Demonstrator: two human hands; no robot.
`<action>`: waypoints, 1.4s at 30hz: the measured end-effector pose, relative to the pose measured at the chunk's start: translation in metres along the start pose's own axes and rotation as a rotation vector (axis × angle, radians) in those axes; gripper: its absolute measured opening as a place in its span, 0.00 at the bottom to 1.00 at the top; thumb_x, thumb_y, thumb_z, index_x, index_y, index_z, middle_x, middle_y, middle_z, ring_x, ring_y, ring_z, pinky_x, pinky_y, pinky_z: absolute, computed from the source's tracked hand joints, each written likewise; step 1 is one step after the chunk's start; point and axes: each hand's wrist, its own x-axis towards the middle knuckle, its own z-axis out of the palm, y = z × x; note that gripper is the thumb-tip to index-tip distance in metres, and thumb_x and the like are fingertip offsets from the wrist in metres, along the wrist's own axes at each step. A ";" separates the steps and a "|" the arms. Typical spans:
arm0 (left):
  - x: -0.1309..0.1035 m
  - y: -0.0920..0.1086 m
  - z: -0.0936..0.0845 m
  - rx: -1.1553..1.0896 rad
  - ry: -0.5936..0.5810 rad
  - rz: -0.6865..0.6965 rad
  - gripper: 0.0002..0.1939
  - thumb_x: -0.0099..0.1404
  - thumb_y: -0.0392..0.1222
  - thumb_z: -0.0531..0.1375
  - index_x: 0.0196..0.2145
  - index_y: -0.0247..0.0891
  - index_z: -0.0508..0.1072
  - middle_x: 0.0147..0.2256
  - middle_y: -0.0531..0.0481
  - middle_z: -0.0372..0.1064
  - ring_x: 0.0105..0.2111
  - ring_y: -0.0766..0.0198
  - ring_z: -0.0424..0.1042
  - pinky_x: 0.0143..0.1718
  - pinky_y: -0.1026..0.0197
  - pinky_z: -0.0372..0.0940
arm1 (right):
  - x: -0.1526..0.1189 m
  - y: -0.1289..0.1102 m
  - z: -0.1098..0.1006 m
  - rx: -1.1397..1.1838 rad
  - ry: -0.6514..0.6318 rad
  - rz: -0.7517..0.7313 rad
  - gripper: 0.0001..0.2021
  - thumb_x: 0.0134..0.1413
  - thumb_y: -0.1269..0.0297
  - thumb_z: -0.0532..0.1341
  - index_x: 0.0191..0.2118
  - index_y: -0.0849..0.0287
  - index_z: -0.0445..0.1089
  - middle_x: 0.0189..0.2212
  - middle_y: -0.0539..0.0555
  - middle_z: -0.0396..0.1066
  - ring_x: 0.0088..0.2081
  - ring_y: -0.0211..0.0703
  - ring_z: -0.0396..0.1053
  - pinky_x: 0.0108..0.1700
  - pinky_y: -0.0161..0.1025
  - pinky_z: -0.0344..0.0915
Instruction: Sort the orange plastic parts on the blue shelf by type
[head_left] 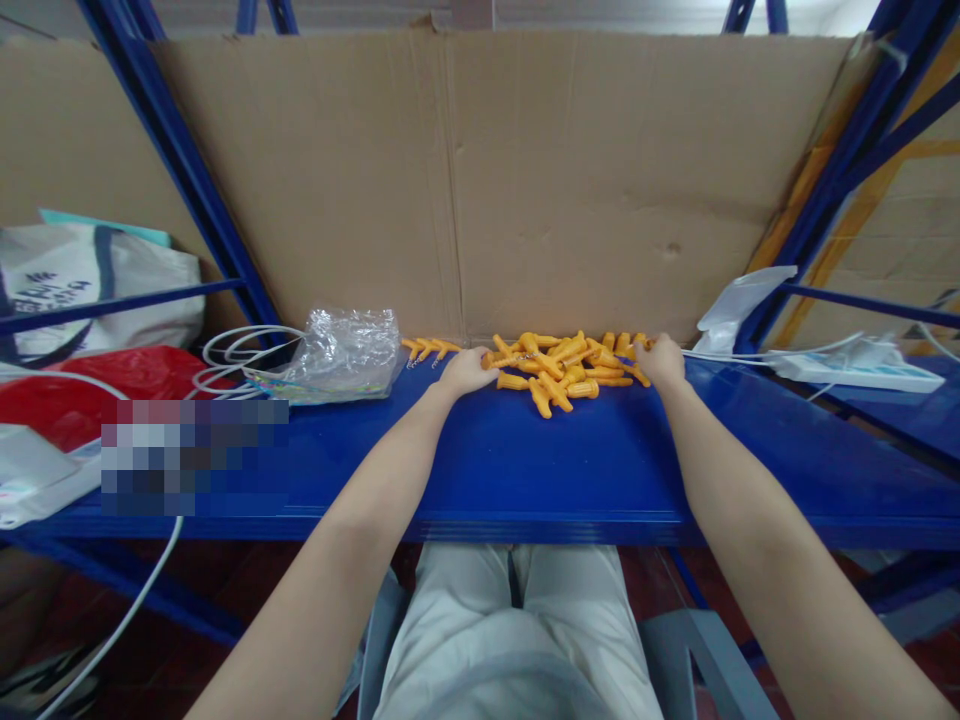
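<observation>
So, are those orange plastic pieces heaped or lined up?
Mostly heaped: the orange plastic pieces overlap at mixed angles on the blue tabletop.

Small pieces [555,388]: uniform orange; work surface [525,470]: solid blue; upright post [180,160]: matching blue; cardboard panel [585,180]: plain tan; cloth bag [146,262]: off-white, with dark lettering and a dark band; plastic bag [157,375]: bright red; packet [349,345]: transparent, with pale glints; trousers [525,625]: pale greyish beige; chair [679,630]: grey; floor [225,565]: dark red.
</observation>
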 end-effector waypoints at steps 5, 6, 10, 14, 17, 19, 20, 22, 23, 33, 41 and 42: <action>0.000 0.001 0.001 0.005 0.010 -0.010 0.18 0.60 0.44 0.61 0.46 0.34 0.78 0.38 0.45 0.78 0.38 0.57 0.75 0.37 0.63 0.65 | -0.001 0.014 0.012 0.013 -0.109 -0.057 0.08 0.59 0.64 0.59 0.42 0.59 0.70 0.46 0.66 0.75 0.52 0.57 0.72 0.50 0.45 0.65; 0.000 0.002 0.001 0.005 0.009 -0.011 0.19 0.60 0.43 0.61 0.47 0.34 0.78 0.39 0.45 0.78 0.39 0.57 0.76 0.38 0.63 0.65 | 0.000 0.014 0.013 0.011 -0.122 -0.063 0.08 0.57 0.65 0.60 0.42 0.59 0.70 0.46 0.65 0.75 0.52 0.57 0.72 0.50 0.46 0.65; -0.001 0.003 0.000 0.015 0.001 -0.010 0.19 0.60 0.43 0.61 0.48 0.34 0.77 0.39 0.44 0.78 0.39 0.56 0.76 0.39 0.62 0.66 | 0.005 0.011 0.015 -0.004 -0.148 -0.112 0.08 0.53 0.66 0.63 0.41 0.58 0.72 0.45 0.61 0.77 0.53 0.57 0.73 0.51 0.46 0.67; -0.001 0.003 -0.001 0.031 -0.012 -0.009 0.18 0.60 0.43 0.61 0.47 0.35 0.77 0.39 0.45 0.78 0.38 0.57 0.76 0.39 0.62 0.66 | 0.009 0.008 0.018 0.007 -0.177 -0.126 0.06 0.53 0.63 0.65 0.37 0.57 0.73 0.41 0.59 0.77 0.52 0.58 0.74 0.50 0.45 0.68; -0.001 0.003 0.000 0.031 -0.003 -0.008 0.18 0.60 0.44 0.60 0.46 0.34 0.77 0.38 0.45 0.78 0.38 0.57 0.76 0.39 0.62 0.66 | 0.010 0.011 0.020 0.098 -0.208 -0.118 0.04 0.54 0.63 0.64 0.34 0.57 0.73 0.36 0.57 0.77 0.48 0.55 0.75 0.46 0.42 0.68; -0.001 0.002 0.000 0.025 0.000 -0.009 0.17 0.60 0.44 0.60 0.45 0.34 0.77 0.38 0.46 0.78 0.38 0.57 0.76 0.39 0.61 0.66 | 0.011 0.014 0.021 0.136 -0.218 -0.077 0.05 0.55 0.62 0.62 0.32 0.57 0.73 0.34 0.58 0.77 0.46 0.55 0.76 0.44 0.41 0.68; -0.001 0.002 0.001 0.023 0.001 -0.008 0.17 0.60 0.44 0.60 0.45 0.35 0.77 0.38 0.46 0.78 0.38 0.57 0.76 0.39 0.61 0.67 | 0.011 0.015 0.021 0.138 -0.204 -0.048 0.06 0.56 0.62 0.62 0.32 0.57 0.73 0.33 0.58 0.77 0.46 0.56 0.76 0.44 0.41 0.68; 0.000 0.002 0.001 0.024 -0.001 -0.005 0.17 0.61 0.44 0.60 0.45 0.35 0.77 0.39 0.46 0.78 0.38 0.57 0.76 0.40 0.61 0.67 | 0.011 0.017 0.020 0.122 -0.150 0.000 0.07 0.56 0.61 0.62 0.33 0.58 0.73 0.35 0.60 0.77 0.46 0.57 0.76 0.44 0.42 0.67; -0.001 0.002 0.001 0.028 -0.003 -0.003 0.17 0.61 0.44 0.60 0.46 0.35 0.77 0.39 0.46 0.78 0.38 0.58 0.76 0.40 0.61 0.67 | 0.011 0.017 0.019 0.112 -0.122 0.015 0.07 0.55 0.60 0.62 0.34 0.58 0.74 0.37 0.60 0.78 0.46 0.57 0.76 0.44 0.42 0.67; 0.000 0.002 0.001 0.040 -0.003 -0.006 0.19 0.60 0.44 0.60 0.47 0.34 0.77 0.39 0.45 0.78 0.38 0.57 0.76 0.40 0.60 0.67 | 0.007 0.013 0.020 0.055 -0.180 0.035 0.20 0.61 0.62 0.61 0.57 0.63 0.68 0.57 0.69 0.71 0.60 0.59 0.67 0.55 0.45 0.62; 0.001 -0.001 0.003 0.027 0.005 0.002 0.17 0.60 0.44 0.60 0.46 0.35 0.77 0.39 0.46 0.79 0.39 0.57 0.76 0.40 0.61 0.67 | 0.003 0.014 0.019 -0.004 -0.175 0.005 0.13 0.62 0.61 0.57 0.48 0.57 0.74 0.55 0.63 0.73 0.60 0.61 0.67 0.58 0.53 0.63; 0.001 -0.001 0.003 0.029 0.009 0.005 0.17 0.60 0.44 0.60 0.45 0.35 0.77 0.38 0.46 0.78 0.39 0.57 0.76 0.40 0.61 0.66 | 0.004 0.014 0.020 -0.033 -0.192 -0.004 0.14 0.62 0.60 0.57 0.47 0.56 0.75 0.56 0.63 0.73 0.60 0.61 0.67 0.59 0.55 0.64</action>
